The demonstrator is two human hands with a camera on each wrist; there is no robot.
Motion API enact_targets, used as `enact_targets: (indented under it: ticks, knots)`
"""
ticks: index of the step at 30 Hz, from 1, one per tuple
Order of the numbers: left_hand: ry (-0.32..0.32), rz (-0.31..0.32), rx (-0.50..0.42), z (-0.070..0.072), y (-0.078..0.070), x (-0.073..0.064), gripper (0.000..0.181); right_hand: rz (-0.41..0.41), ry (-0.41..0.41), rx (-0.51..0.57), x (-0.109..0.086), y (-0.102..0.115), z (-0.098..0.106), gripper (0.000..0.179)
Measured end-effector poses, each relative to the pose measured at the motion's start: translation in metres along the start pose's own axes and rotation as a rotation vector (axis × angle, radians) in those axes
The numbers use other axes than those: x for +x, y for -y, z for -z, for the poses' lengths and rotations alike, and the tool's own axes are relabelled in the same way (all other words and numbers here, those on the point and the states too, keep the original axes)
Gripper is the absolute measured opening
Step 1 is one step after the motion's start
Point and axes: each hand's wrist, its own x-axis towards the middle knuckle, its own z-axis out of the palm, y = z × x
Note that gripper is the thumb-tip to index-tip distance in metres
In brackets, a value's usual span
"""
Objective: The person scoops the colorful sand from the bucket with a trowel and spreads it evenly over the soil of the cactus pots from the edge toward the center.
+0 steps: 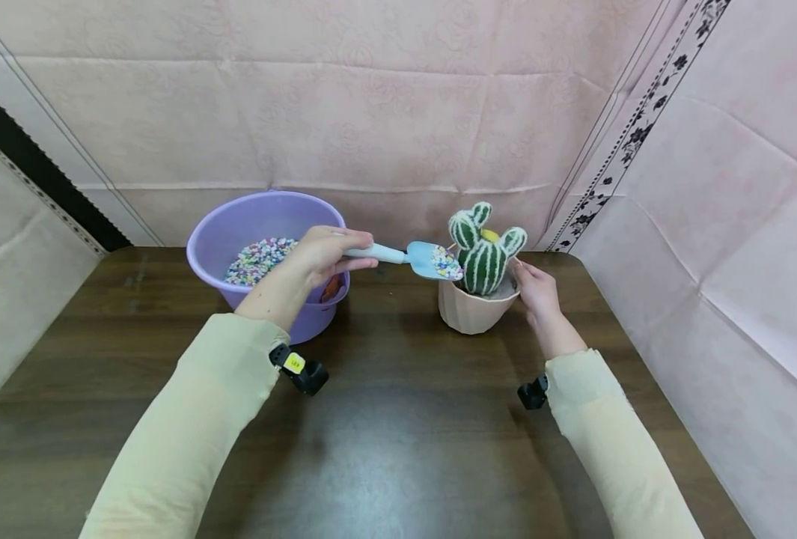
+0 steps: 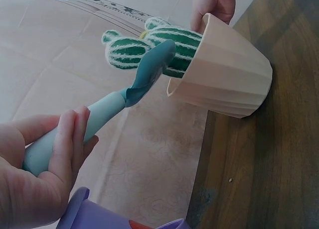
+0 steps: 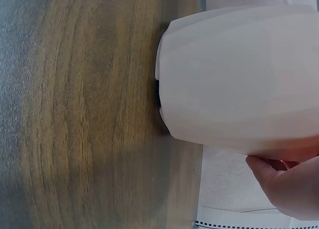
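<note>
My left hand [image 1: 320, 254] grips the pale handle of a small light-blue trowel [image 1: 422, 258]. Colourful pebbles [image 1: 445, 263] lie on its blade, whose tip reaches over the near left rim of a cream flowerpot [image 1: 471, 311]. In the pot stands a knitted green-and-white cactus [image 1: 483, 266] with a yellow flower partly hidden behind its arms. The left wrist view shows the trowel's underside [image 2: 149, 64] in front of the cactus. My right hand [image 1: 538, 292] holds the pot's right rim; in the right wrist view the thumb lies against its outer wall, the other fingers mostly hidden.
A purple bucket [image 1: 203, 251] with multicoloured pebbles [image 1: 257, 260] stands at left, partly behind my left hand. Both containers rest on a dark wooden table [image 1: 385, 419]. Pale patterned cloth [image 1: 371, 112] hangs along the back and sides.
</note>
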Motion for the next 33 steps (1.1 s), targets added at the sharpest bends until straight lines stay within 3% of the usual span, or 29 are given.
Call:
enact_targets:
  ticks: [20,33]
  knots:
    - [-0.071,-0.019,0.085,-0.017,-0.003,0.005,0.037,0.022,-0.007,-0.052,0.004,-0.002,0.000,0.044]
    - [-0.088,-0.038,0.092,-0.020,-0.006,0.014,0.033,0.023,-0.002,-0.039,0.001,-0.001,-0.002,0.044]
